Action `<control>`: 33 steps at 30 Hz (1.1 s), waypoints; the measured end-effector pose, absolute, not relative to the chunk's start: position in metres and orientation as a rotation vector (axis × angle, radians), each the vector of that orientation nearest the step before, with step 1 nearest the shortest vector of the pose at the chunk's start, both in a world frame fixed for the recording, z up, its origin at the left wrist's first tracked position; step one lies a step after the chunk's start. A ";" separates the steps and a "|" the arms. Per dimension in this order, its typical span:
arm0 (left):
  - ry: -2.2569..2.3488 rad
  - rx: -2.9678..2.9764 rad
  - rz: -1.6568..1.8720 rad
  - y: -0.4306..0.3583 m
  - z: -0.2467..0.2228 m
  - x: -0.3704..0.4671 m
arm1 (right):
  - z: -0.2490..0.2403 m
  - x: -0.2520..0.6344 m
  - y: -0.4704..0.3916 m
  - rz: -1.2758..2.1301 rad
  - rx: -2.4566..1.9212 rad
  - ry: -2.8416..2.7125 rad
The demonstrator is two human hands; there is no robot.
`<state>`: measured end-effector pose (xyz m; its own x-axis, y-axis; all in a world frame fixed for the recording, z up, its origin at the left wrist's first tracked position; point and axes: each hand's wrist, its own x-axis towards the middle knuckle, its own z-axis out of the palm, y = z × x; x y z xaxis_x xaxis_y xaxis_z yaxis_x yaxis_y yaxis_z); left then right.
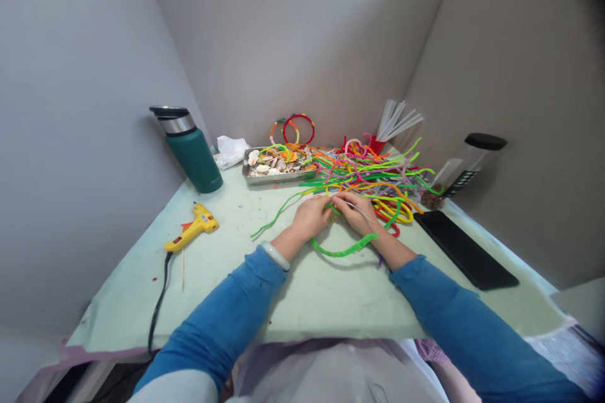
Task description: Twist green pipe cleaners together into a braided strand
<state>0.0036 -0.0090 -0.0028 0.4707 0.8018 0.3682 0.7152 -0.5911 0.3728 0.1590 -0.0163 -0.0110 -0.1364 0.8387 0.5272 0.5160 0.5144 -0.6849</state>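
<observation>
My left hand (312,217) and my right hand (354,211) meet over the middle of the table, both closed with fingertips pinched together. Between them they grip a green pipe cleaner (345,252), whose thick fuzzy part curves below the hands toward my right wrist. A thin white strand (362,211) crosses the back of my right hand. To the left of my left hand, a long thin green pipe cleaner (276,220) trails over the tabletop. The exact spot where the fingers pinch is partly hidden.
Behind my hands lies a heap of coloured pipe cleaners (373,167), beside a metal tray (278,179) of shells. A yellow glue gun (191,231) with a black cord and a green bottle (193,154) stand left. On the right are a black phone-like slab (466,249) and a clear container (466,167).
</observation>
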 end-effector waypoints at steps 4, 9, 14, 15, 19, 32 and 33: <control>1.380 2.569 0.734 -0.011 -0.002 0.004 | -0.009 0.159 -0.017 0.420 -1.128 -1.800; 1.388 2.583 0.715 -0.011 -0.002 0.004 | -0.009 0.158 -0.017 0.445 -1.163 -1.785; 1.393 2.595 0.697 -0.009 -0.004 0.005 | -0.011 0.158 -0.016 0.423 -1.179 -1.766; 1.392 2.594 0.696 -0.009 -0.004 0.005 | -0.011 0.158 -0.016 0.414 -1.177 -1.767; 1.385 2.563 0.694 -0.009 -0.004 0.005 | -0.012 0.159 -0.015 0.386 -1.164 -1.772; 1.292 2.412 0.800 -0.005 -0.005 0.006 | -0.011 0.158 -0.016 0.407 -1.204 -1.769; 1.284 2.407 0.809 -0.005 -0.005 0.006 | -0.011 0.158 -0.016 0.406 -1.208 -1.768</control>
